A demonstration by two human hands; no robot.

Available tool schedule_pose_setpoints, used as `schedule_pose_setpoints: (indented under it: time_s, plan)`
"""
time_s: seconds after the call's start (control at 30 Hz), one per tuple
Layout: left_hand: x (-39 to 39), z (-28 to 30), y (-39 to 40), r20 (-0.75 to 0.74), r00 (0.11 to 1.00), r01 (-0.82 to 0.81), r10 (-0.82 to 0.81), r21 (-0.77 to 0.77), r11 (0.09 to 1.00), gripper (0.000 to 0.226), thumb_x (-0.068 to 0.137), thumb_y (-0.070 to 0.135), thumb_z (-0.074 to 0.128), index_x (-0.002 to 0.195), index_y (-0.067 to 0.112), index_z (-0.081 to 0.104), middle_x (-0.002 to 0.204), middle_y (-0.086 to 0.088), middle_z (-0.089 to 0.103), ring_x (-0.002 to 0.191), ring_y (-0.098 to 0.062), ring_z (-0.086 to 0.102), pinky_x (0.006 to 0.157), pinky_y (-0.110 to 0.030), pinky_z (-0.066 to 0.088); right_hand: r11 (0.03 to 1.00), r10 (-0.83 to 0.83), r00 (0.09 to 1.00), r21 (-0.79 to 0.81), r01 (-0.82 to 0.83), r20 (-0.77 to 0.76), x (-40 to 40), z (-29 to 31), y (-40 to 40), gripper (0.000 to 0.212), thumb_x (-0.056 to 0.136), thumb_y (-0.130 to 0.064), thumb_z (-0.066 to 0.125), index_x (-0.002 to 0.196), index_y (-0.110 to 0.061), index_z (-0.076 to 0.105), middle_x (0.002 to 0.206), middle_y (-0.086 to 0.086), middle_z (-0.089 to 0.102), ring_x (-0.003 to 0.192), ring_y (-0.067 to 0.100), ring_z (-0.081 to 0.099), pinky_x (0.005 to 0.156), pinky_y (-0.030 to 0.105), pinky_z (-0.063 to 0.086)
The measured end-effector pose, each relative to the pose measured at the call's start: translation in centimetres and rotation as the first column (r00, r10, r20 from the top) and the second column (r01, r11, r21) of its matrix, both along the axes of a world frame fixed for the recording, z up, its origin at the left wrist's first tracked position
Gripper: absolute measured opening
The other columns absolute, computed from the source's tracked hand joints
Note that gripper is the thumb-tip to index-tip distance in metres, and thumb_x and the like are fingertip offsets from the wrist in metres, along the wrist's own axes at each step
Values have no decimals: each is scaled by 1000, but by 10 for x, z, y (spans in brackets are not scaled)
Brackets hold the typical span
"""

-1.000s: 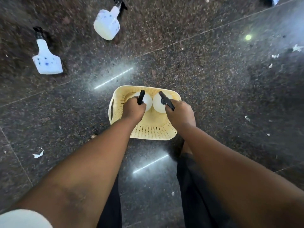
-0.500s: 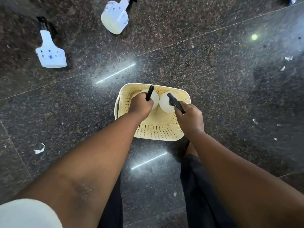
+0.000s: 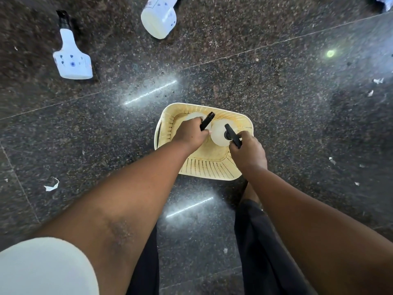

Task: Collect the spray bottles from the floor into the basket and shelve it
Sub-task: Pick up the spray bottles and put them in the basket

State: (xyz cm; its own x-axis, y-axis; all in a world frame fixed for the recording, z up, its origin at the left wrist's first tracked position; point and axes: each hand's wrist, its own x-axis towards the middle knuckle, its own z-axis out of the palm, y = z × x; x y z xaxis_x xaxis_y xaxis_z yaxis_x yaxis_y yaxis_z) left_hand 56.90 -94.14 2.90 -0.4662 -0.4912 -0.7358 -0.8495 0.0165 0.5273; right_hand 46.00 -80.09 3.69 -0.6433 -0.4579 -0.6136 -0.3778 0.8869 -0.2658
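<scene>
Your hands put two spray bottles in the basket.

Your left hand [image 3: 189, 134] has its fingers wrapped around the black top of the left bottle [image 3: 194, 118]. Your right hand [image 3: 247, 153] grips the black top of the right bottle [image 3: 219, 133]. Both bottles stand side by side in the yellow basket [image 3: 209, 168] on the dark floor [image 3: 297, 124]. Two more bottles lie on the floor, one at 10 o'clock [image 3: 72, 59] and one at 12 o'clock [image 3: 159, 17].

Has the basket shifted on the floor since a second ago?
No. The basket sits equally far below the tile seam as before; only the camera has moved.
</scene>
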Motion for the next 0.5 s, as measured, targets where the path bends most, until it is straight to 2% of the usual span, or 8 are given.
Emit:
schedule_pose_setpoints:
  time_s: [0.07,0.13,0.23,0.3,0.33,0.43,0.5]
  plan:
    - [3,2,-1,-8,1000,-29,29,48,998,38,83,35,64,116,19,51,113,-10,66,103,-29,61,84,-38,48,1000,7,1000,24,-7,2,0,3,-3,33,87,-37,53,116,-22,52,103,5,63,78,22,53,64,33,39]
    - [9,8,-2,4,1000,-23,23,55,998,72,81,47,64,138,13,38,133,-10,56,121,-30,53,93,-37,43,999,11,1000,46,-11,14,-2,11,-5,46,87,-46,53,126,-23,47,116,6,62,91,26,60,69,35,44]
    - [31,25,-11,17,999,-42,41,53,998,87,79,62,56,146,14,29,150,-9,39,134,-28,41,100,-35,36,999,-26,1000,38,25,17,-6,33,-12,56,85,-58,52,129,-26,43,126,3,59,105,26,62,79,40,51]
    - [50,37,-24,-16,996,-89,91,97,991,86,75,70,50,144,20,34,149,-5,43,131,-25,46,106,-39,39,993,-121,992,-14,121,27,-9,47,-24,57,82,-61,53,126,-25,46,122,2,61,100,25,63,80,44,55]
    - [61,44,-34,-53,990,-125,132,108,986,84,73,71,49,141,23,39,145,-3,48,127,-22,51,103,-40,42,988,-148,989,-47,149,23,-10,54,-35,56,81,-59,54,124,-24,48,119,2,62,97,23,62,79,43,54]
    - [88,54,-75,-165,942,-278,292,102,955,71,73,67,54,130,25,52,133,-1,60,110,-12,60,91,-29,47,986,-117,993,-125,112,-27,-8,65,-78,46,85,-53,54,118,-21,51,110,3,65,83,18,59,71,34,47]
    - [109,55,-111,-185,902,-391,389,31,920,69,70,68,54,124,25,57,124,-1,65,102,-11,63,92,-34,50,984,-53,998,-171,46,-36,-3,67,-117,43,87,-49,54,117,-18,51,106,6,66,83,22,61,70,35,48]
